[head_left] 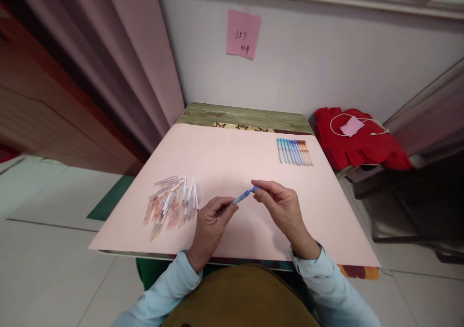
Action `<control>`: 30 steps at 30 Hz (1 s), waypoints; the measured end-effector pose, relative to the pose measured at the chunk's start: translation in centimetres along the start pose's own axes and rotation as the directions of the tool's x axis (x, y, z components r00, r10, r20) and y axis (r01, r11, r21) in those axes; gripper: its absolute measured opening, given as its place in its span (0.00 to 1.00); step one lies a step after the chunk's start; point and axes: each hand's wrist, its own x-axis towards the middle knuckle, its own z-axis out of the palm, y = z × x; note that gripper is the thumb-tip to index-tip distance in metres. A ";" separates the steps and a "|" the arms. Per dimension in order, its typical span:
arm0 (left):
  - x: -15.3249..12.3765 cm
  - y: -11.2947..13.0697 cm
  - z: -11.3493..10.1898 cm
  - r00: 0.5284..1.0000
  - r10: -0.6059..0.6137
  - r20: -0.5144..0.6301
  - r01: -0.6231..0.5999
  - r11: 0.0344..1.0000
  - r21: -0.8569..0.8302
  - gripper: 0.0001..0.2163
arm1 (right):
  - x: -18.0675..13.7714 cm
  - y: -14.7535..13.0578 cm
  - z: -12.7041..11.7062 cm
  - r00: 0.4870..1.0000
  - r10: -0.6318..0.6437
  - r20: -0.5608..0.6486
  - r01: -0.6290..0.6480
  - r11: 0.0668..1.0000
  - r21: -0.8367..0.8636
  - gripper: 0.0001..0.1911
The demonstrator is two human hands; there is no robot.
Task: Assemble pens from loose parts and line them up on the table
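Note:
Between my hands a blue pen is held at a slant above the table. My left hand is closed around its lower barrel, whose end is hidden by the fingers. With thumb and fingertips, my right hand pinches the darker blue top piece at the upper end. Whether that piece is fully joined to the barrel I cannot tell. Left of my left hand lies a loose pile of pen parts, clear, orange-tinted and white. A neat row of pens, running from light blue through violet-blue to brown, lies farther back on the right.
Pink paper covers most of the table, leaving a green wood-patterned strip at the back. A pink note is on the wall behind. To the right, red cloth carries a white cable and a pink paper.

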 end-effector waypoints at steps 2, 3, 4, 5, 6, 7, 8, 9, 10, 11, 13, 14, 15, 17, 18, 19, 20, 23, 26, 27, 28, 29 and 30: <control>0.0 0.2 -0.1 1.000 0.018 -0.004 -0.018 1.000 0.020 0.05 | -0.1 0.4 -0.1 0.998 -0.056 0.016 0.057 0.996 -0.062 0.12; 0.0 0.2 -0.1 1.000 0.027 -0.006 -0.027 0.999 0.030 0.05 | -0.1 0.4 -0.2 0.996 -0.080 0.027 0.082 0.992 -0.091 0.12; 0.0 0.3 -0.1 0.999 0.036 -0.006 -0.035 0.999 0.040 0.05 | -0.1 0.4 -0.3 0.994 -0.105 0.036 0.108 0.987 -0.121 0.11; 0.0 0.3 -0.1 0.999 0.044 -0.005 -0.044 0.998 0.049 0.05 | -0.1 0.4 -0.4 0.990 -0.131 0.045 0.137 0.979 -0.154 0.11; -0.1 0.4 -0.1 0.999 0.052 -0.003 -0.052 0.997 0.058 0.05 | -0.1 0.3 -0.5 0.986 -0.160 0.055 0.168 0.968 -0.188 0.11; -0.1 0.5 -0.1 0.998 0.059 -0.002 -0.059 0.996 0.066 0.05 | -0.1 0.1 -0.6 0.979 -0.192 0.064 0.201 0.954 -0.223 0.11; -0.1 0.5 -0.2 0.998 0.063 0.000 -0.063 0.995 0.074 0.05 | -0.2 -0.1 -0.7 0.972 -0.224 0.074 0.235 0.937 -0.257 0.12; -0.1 0.6 -0.1 0.998 0.066 0.001 -0.066 0.995 0.078 0.05 | -0.2 -0.4 -0.8 0.963 -0.253 0.088 0.268 0.918 -0.291 0.12; -0.1 0.7 -0.1 0.998 0.066 0.005 -0.066 0.995 0.078 0.05 | -0.2 -0.6 -0.9 0.955 -0.278 0.106 0.298 0.899 -0.321 0.12; -0.1 0.8 -0.1 0.998 0.060 0.009 -0.060 0.996 0.072 0.05 | -0.3 -0.8 -0.9 0.947 -0.294 0.129 0.320 0.882 -0.346 0.13; -0.1 1.1 0.1 1.000 0.023 0.013 -0.023 0.999 0.041 0.05 | -0.4 -1.1 -0.9 0.938 -0.302 0.169 0.345 0.860 -0.376 0.14; -0.1 1.2 0.1 1.000 -0.010 0.015 0.010 1.000 0.015 0.05 | -0.4 -1.2 -0.9 0.937 -0.298 0.182 0.347 0.856 -0.383 0.14; -0.2 1.3 0.2 0.999 -0.052 0.016 0.052 0.998 -0.019 0.06 | -0.5 -1.2 -0.8 0.938 -0.293 0.188 0.344 0.856 -0.386 0.14; -0.3 1.4 0.5 0.988 -0.151 0.031 0.153 0.983 -0.105 0.07 | -0.6 -1.2 -0.7 0.943 -0.277 0.185 0.329 0.862 -0.386 0.15; -0.3 1.5 0.7 0.978 -0.201 0.049 0.207 0.966 -0.156 0.07 | -0.7 -1.1 -0.7 0.946 -0.270 0.179 0.320 0.868 -0.381 0.15; -0.4 1.6 0.8 0.966 -0.249 0.073 0.259 0.943 -0.210 0.08 | -0.7 -1.0 -0.7 0.950 -0.261 0.171 0.307 0.877 -0.370 0.17; -0.4 1.6 1.0 0.951 -0.293 0.100 0.309 0.912 -0.270 0.09 | -0.7 -0.9 -0.8 0.956 -0.248 0.155 0.289 0.890 -0.354 0.20; -0.3 1.7 1.5 0.904 -0.389 0.180 0.426 0.767 -0.480 0.11 | -0.7 0.0 -1.1 0.986 -0.163 0.044 0.168 0.946 -0.277 0.26; 0.2 1.6 2.0 0.874 -0.437 0.211 0.462 0.615 -0.639 0.13 | -1.2 1.4 -1.0 0.999 0.010 -0.048 -0.019 0.980 -0.198 0.18; 0.4 1.5 2.1 0.872 -0.445 0.205 0.458 0.590 -0.665 0.13 | -1.6 2.0 -0.8 0.997 0.068 -0.033 -0.073 0.979 -0.189 0.16; 0.6 1.3 2.3 0.873 -0.450 0.190 0.447 0.579 -0.682 0.13 | -2.0 2.5 -0.4 0.993 0.117 0.005 -0.114 0.975 -0.188 0.15; 0.7 1.2 2.4 0.875 -0.453 0.171 0.434 0.577 -0.692 0.13 | -2.5 3.0 0.0 0.986 0.156 0.056 -0.143 0.971 -0.191 0.14; 0.8 1.0 2.6 0.876 -0.457 0.153 0.424 0.580 -0.696 0.13 | -3.0 3.4 0.5 0.979 0.182 0.094 -0.162 0.969 -0.189 0.14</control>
